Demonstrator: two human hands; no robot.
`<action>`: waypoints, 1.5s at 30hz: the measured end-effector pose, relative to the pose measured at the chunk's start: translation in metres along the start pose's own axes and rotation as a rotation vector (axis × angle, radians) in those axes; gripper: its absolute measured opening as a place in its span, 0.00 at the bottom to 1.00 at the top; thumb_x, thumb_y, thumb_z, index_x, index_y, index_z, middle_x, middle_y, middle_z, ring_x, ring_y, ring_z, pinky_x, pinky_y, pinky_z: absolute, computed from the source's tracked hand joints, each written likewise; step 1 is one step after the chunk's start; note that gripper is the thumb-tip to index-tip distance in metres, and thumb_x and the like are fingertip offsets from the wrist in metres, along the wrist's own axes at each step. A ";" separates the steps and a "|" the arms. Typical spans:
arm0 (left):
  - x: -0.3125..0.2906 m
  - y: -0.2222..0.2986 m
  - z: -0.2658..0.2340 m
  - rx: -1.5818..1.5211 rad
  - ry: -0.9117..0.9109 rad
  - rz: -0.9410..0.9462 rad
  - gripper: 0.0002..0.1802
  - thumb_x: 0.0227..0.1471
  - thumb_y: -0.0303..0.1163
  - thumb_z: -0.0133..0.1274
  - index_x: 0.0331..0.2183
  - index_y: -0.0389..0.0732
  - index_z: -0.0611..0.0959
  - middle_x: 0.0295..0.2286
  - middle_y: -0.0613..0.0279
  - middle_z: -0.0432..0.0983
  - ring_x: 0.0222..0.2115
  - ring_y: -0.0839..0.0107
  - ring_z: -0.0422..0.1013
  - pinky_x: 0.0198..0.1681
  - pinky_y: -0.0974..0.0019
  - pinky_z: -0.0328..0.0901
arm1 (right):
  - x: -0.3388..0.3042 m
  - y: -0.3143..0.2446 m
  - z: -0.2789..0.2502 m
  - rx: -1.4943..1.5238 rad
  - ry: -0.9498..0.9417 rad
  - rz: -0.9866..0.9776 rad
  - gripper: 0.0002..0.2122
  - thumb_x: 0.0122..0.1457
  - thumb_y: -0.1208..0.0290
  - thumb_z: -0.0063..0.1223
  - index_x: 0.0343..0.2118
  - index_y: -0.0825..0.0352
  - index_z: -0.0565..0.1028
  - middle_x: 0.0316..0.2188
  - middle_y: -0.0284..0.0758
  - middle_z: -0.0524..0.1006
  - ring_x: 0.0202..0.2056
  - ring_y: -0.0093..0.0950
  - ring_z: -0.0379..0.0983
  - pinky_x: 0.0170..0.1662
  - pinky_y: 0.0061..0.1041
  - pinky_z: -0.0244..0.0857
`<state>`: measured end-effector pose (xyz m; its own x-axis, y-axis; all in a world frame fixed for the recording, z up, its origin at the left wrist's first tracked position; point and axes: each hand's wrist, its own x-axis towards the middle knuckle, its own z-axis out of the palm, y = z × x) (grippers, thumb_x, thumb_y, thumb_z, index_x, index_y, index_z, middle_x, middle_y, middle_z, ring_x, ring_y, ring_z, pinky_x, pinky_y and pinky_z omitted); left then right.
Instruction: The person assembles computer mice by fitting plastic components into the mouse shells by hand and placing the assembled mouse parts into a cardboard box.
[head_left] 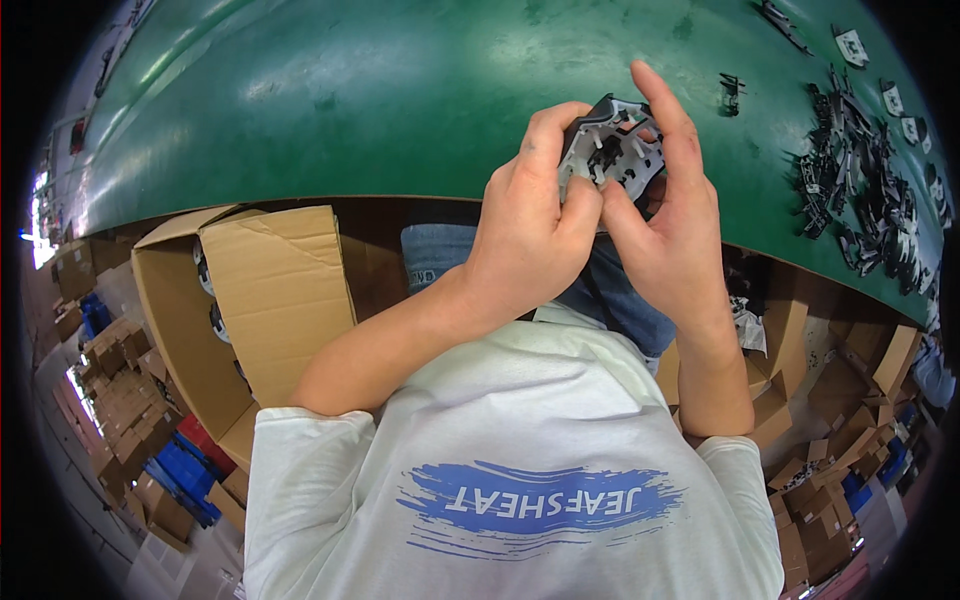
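A green desk (400, 110) formed the background. The left hand (530, 220) and right hand (675, 215) shared a two-sided grip, holding a grey plastic housing (640, 158) over the desk's near side. Its hollow side faced the wearer, apparently for thumb access. Fingers obscured its long axis. Black parts (880, 200) lay heaped rightward, presumably for easy reach.

Shiny Plastic, Dull Cardboard, Soft Cloth

The tabletop (400, 90) is smooth and glossy, mirroring pale streaks of light. The held shell (633, 160) looks like hard, smooth plastic, as do the loose parts (880, 200). The box (275, 290) is matt cardboard — creased on its flap. The shirt (540, 390) is matt, wrinkled cloth; the jeans (430, 240) — coarser-looking denim.
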<state>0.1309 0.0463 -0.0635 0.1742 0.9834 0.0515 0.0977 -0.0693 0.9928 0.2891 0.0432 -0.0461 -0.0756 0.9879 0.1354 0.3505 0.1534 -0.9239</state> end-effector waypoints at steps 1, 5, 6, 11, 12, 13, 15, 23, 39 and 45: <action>-0.001 0.002 -0.002 -0.004 -0.001 0.002 0.22 0.60 0.17 0.47 0.56 0.30 0.71 0.42 0.41 0.83 0.38 0.53 0.82 0.40 0.57 0.76 | 0.000 0.001 0.000 0.027 -0.008 -0.002 0.37 0.56 0.87 0.54 0.73 0.69 0.62 0.70 0.43 0.69 0.55 0.38 0.78 0.62 0.35 0.71; -0.009 0.020 -0.008 -0.073 -0.124 0.013 0.29 0.63 0.19 0.48 0.64 0.29 0.67 0.52 0.40 0.78 0.49 0.54 0.79 0.49 0.57 0.75 | -0.003 -0.001 -0.010 0.429 -0.001 0.167 0.39 0.56 0.86 0.54 0.74 0.68 0.61 0.67 0.40 0.69 0.58 0.30 0.74 0.62 0.33 0.70; -0.012 0.027 -0.008 -0.173 -0.166 -0.010 0.32 0.64 0.20 0.49 0.67 0.28 0.65 0.55 0.41 0.76 0.52 0.55 0.78 0.53 0.57 0.74 | -0.004 -0.003 -0.013 0.423 -0.001 0.165 0.39 0.56 0.86 0.54 0.74 0.68 0.61 0.67 0.40 0.69 0.58 0.30 0.74 0.62 0.33 0.70; -0.007 0.046 -0.016 -0.199 -0.270 -0.031 0.36 0.66 0.15 0.44 0.72 0.28 0.56 0.66 0.44 0.66 0.66 0.62 0.65 0.70 0.59 0.60 | 0.002 -0.012 -0.027 0.639 -0.055 0.092 0.38 0.58 0.86 0.55 0.74 0.69 0.60 0.61 0.38 0.71 0.59 0.25 0.70 0.64 0.30 0.65; -0.006 0.050 -0.015 -0.213 -0.269 -0.046 0.37 0.66 0.15 0.44 0.72 0.28 0.56 0.66 0.44 0.65 0.67 0.62 0.65 0.70 0.59 0.60 | 0.003 -0.013 -0.029 0.620 -0.052 0.080 0.37 0.59 0.86 0.54 0.74 0.69 0.60 0.59 0.37 0.72 0.57 0.24 0.70 0.63 0.29 0.66; -0.006 0.051 -0.014 -0.224 -0.273 -0.068 0.37 0.66 0.15 0.45 0.72 0.27 0.56 0.66 0.44 0.65 0.67 0.62 0.64 0.70 0.59 0.59 | 0.003 -0.014 -0.028 0.619 -0.044 0.086 0.37 0.59 0.86 0.54 0.74 0.69 0.60 0.59 0.37 0.72 0.57 0.24 0.70 0.63 0.29 0.66; -0.006 0.049 -0.013 -0.197 -0.280 -0.046 0.37 0.65 0.15 0.45 0.72 0.27 0.55 0.66 0.44 0.65 0.67 0.62 0.64 0.71 0.59 0.59 | 0.001 -0.015 -0.022 0.609 0.053 0.151 0.38 0.58 0.79 0.60 0.74 0.67 0.62 0.54 0.33 0.76 0.53 0.21 0.73 0.60 0.25 0.69; -0.001 0.048 -0.006 -0.079 -0.276 -0.005 0.38 0.65 0.15 0.44 0.73 0.26 0.54 0.66 0.45 0.65 0.66 0.62 0.66 0.70 0.60 0.58 | 0.003 -0.026 -0.014 0.638 0.145 0.112 0.38 0.58 0.81 0.58 0.74 0.67 0.62 0.54 0.33 0.75 0.51 0.20 0.73 0.59 0.23 0.69; -0.019 0.041 0.001 -0.018 0.081 0.674 0.38 0.34 0.15 0.70 0.50 0.41 0.76 0.53 0.46 0.74 0.51 0.50 0.75 0.54 0.53 0.70 | -0.021 0.008 -0.027 0.457 0.045 -0.421 0.18 0.60 0.72 0.69 0.52 0.69 0.79 0.50 0.50 0.80 0.44 0.38 0.83 0.46 0.31 0.80; -0.017 0.040 -0.002 -0.033 0.038 0.480 0.39 0.38 0.13 0.67 0.54 0.38 0.72 0.51 0.45 0.74 0.49 0.50 0.74 0.53 0.53 0.70 | -0.008 0.010 -0.036 0.356 0.000 -0.433 0.22 0.58 0.70 0.70 0.54 0.73 0.78 0.48 0.49 0.82 0.46 0.40 0.83 0.48 0.33 0.79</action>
<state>0.1300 0.0267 -0.0247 0.1556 0.8469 0.5084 -0.0162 -0.5124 0.8586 0.3264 0.0380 -0.0433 -0.1428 0.8363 0.5293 -0.0491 0.5282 -0.8477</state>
